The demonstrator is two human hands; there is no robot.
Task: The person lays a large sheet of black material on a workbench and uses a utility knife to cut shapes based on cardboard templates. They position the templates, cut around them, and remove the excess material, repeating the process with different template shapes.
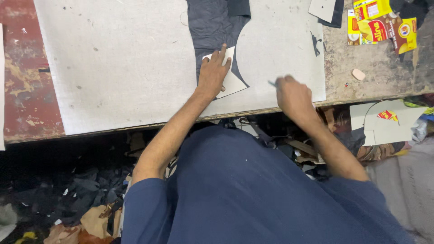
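While the counter (27, 90) carries a large grey board (122, 63), a piece of dark fabric (212, 22) lies on that board near its far edge. A white card template (233, 83) rests partly over the fabric's lower end. The left hand (212, 72) lies flat and spread on the template, fingers extended, pinning it down. The right hand (294, 95) is closed around a thin tool (272, 83), apparently a marker or blade, just beside the template and clear of the fabric. In my judgement, sound work here demands firm, even pressure on the template so it cannot slip, with the tool kept tight against its edge. Yellow packets (379, 25) lie well apart at the far right.
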